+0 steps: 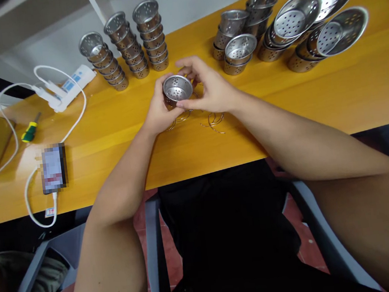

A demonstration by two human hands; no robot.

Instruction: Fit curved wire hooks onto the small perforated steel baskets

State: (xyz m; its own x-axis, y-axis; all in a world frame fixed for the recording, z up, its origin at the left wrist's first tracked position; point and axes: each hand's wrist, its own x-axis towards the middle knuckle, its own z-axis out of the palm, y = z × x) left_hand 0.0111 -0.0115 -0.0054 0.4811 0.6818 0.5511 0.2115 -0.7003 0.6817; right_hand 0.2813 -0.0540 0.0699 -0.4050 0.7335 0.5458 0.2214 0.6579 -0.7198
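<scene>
A small perforated steel strainer cup (177, 87) is held over the yellow table (116, 141) between both hands. My left hand (158, 110) wraps its fingers round the cup's left side and underside. My right hand (205, 86) pinches the cup's rim from the right, thumb at the front, fingers curled behind. Thin wire rings (213, 121) lie on the table just below the hands. Three stacks of similar small cups (126, 45) stand behind and to the left.
Larger perforated steel bowls (297, 14) are piled at the back right. A white power strip (68, 85) with cables, a green-yellow screwdriver (30, 129) and a phone (53, 167) on a cable lie at the left. A chair frame shows below the table edge.
</scene>
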